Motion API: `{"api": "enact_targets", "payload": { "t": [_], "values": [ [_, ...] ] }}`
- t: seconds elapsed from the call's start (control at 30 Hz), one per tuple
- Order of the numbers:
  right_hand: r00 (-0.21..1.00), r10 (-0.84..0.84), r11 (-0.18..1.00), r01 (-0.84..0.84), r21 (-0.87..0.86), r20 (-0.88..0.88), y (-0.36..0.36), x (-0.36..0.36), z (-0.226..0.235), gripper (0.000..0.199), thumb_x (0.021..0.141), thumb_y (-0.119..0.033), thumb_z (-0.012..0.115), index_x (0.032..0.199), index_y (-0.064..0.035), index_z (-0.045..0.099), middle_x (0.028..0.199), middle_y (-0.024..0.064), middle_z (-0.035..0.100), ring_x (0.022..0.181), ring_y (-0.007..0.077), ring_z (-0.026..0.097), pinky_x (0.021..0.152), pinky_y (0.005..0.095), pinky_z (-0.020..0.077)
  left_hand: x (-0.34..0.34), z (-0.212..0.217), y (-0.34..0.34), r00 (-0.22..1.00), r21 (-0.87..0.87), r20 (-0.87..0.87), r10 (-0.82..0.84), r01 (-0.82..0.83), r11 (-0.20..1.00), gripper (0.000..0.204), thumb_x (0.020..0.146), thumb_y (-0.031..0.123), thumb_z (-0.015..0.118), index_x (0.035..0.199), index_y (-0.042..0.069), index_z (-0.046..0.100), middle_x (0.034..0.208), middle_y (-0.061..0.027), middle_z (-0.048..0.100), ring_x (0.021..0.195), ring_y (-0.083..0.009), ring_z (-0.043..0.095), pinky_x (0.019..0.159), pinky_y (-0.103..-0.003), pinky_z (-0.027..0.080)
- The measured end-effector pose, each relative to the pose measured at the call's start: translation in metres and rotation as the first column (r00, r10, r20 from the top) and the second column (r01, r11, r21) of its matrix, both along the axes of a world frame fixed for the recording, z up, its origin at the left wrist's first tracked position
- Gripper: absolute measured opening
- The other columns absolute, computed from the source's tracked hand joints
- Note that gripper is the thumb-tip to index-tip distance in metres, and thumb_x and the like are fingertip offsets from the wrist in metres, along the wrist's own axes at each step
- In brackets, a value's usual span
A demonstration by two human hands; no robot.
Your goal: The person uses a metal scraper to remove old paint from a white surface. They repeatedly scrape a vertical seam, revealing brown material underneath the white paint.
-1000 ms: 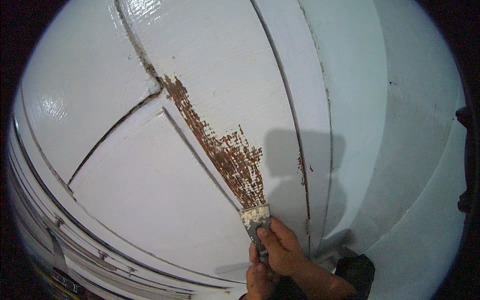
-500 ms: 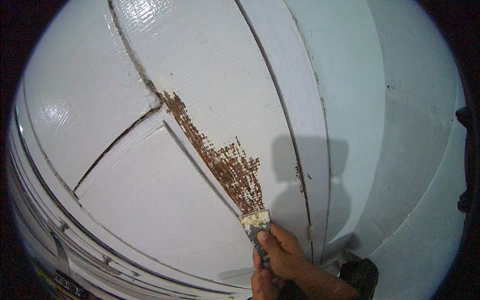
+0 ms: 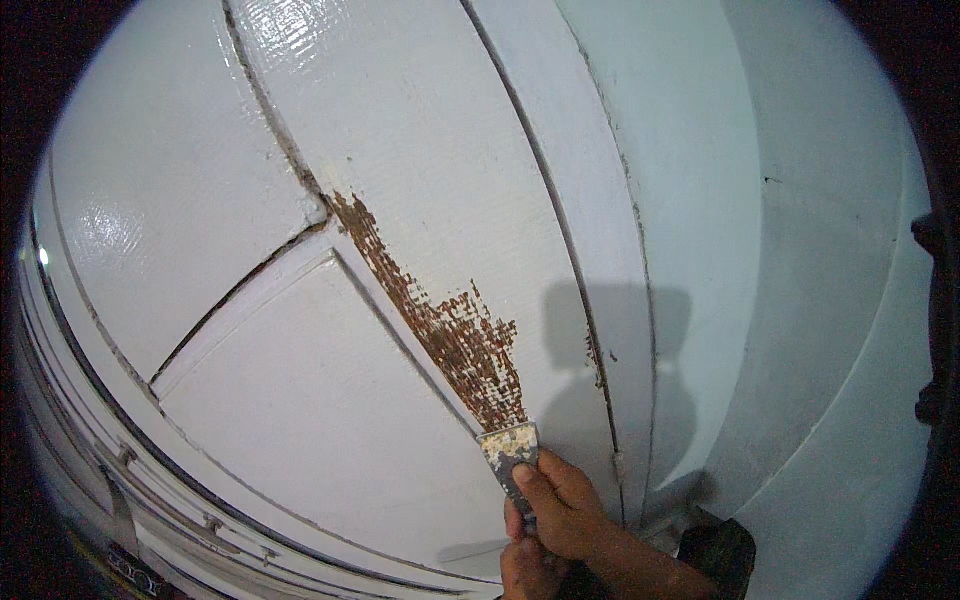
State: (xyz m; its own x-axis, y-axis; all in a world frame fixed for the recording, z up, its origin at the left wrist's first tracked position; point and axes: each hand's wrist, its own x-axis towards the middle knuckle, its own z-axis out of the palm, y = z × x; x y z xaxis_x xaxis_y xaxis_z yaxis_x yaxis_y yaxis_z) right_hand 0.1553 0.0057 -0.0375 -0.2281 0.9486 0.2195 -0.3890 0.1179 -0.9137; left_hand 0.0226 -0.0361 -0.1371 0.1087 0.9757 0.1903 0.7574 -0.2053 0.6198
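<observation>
Door: a large white painted panelled door [image 3: 420, 150] fills most of the view, with grooves between its panels and a glossy sheen at upper left.
Wall: a pale bluish wall [image 3: 830, 300] runs along the right side of the door, beyond the frame moulding.
Bare strip: a long brown patch of scraped paint [image 3: 440, 320] slants down the door from the panel joint toward the lower middle, widening and speckled near its lower end.
Shadow: a soft grey shadow [image 3: 610, 350] falls on the door just right of the patch.
Right hand: the right hand [image 3: 560, 505] comes in from the lower edge, fingers curled tight around the scraper's handle, thumb laid along it pointing up toward the blade.
Left hand: the left hand [image 3: 525, 570] sits just below, touching the right hand; cannot tell whether it grips anything, as it is cut off by the edge.
Scraper: a paint-smeared metal scraper [image 3: 510, 445] is held blade up, its edge pressed to the door at the lower end of the brown patch.
</observation>
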Motion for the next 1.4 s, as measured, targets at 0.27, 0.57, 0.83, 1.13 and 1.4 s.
{"api": "enact_targets", "payload": {
  "t": [0.27, 0.57, 0.83, 1.13, 1.4],
  "values": [
    [1.000, 0.001, 1.000, -0.001, -0.018, 0.029, 0.000, 0.003, 0.004, 0.026, 0.109, -0.024, 0.041, 0.104, -0.0017, 0.052, 0.065, 0.0066, 0.059, 0.055, 0.0149, 0.058, 0.053, 0.0332, 0.0490, 0.004, 0.001, 0.000, 0.992, -0.048, -0.127, -0.006, 0.000, 0.999, 0.046, 0.073, 0.023, 0.084, 0.111, 0.002, 0.069, 0.097, -0.0183, 0.074, 0.095, -0.0391, 0.070, 0.083, -0.046, 0.054],
    [1.000, 0.000, 1.000, 0.000, -0.021, 0.030, -0.002, 0.003, 0.001, 0.026, 0.109, -0.025, 0.041, 0.103, -0.0021, 0.051, 0.065, 0.0057, 0.059, 0.055, 0.0141, 0.057, 0.052, 0.0320, 0.0480, 0.002, -0.001, 0.000, 0.995, -0.011, 0.094, -0.032, 0.034, 0.999, 0.048, 0.074, 0.026, 0.084, 0.113, 0.003, 0.067, 0.099, -0.0191, 0.073, 0.095, -0.0410, 0.069, 0.079, -0.047, 0.053],
    [1.000, -0.013, 1.000, 0.012, 0.010, 0.015, 0.003, 0.000, -0.001, 0.026, 0.109, -0.026, 0.042, 0.102, -0.0028, 0.051, 0.065, 0.0052, 0.058, 0.055, 0.0133, 0.056, 0.052, 0.0318, 0.0474, 0.002, 0.002, 0.007, 0.994, 0.142, -0.045, -0.101, 0.107, 0.984, 0.039, 0.071, 0.019, 0.083, 0.104, 0.002, 0.069, 0.089, -0.0188, 0.073, 0.088, -0.0424, 0.069, 0.075, -0.048, 0.053],
    [0.999, -0.031, 0.999, 0.030, 0.018, 0.034, -0.001, 0.002, 0.005, 0.026, 0.109, -0.025, 0.041, 0.104, -0.0023, 0.052, 0.064, 0.0049, 0.058, 0.053, 0.0138, 0.056, 0.052, 0.0320, 0.0475, 0.011, 0.012, 0.003, 0.999, 0.037, 0.025, -0.031, 0.031, 0.999, 0.032, 0.074, 0.018, 0.081, 0.099, 0.001, 0.070, 0.086, -0.0195, 0.073, 0.086, -0.0412, 0.070, 0.074, -0.048, 0.053],
    [0.998, -0.056, 0.996, 0.056, 0.069, 0.006, 0.003, 0.000, 0.004, 0.025, 0.109, -0.024, 0.041, 0.102, -0.0033, 0.052, 0.064, 0.0047, 0.058, 0.053, 0.0133, 0.056, 0.051, 0.0320, 0.0477, 0.008, 0.010, 0.005, 0.997, 0.135, 0.025, -0.076, 0.072, 0.988, 0.028, 0.076, 0.021, 0.078, 0.092, 0.000, 0.070, 0.082, -0.0188, 0.072, 0.080, -0.0407, 0.070, 0.067, -0.046, 0.053]
  ]
}}
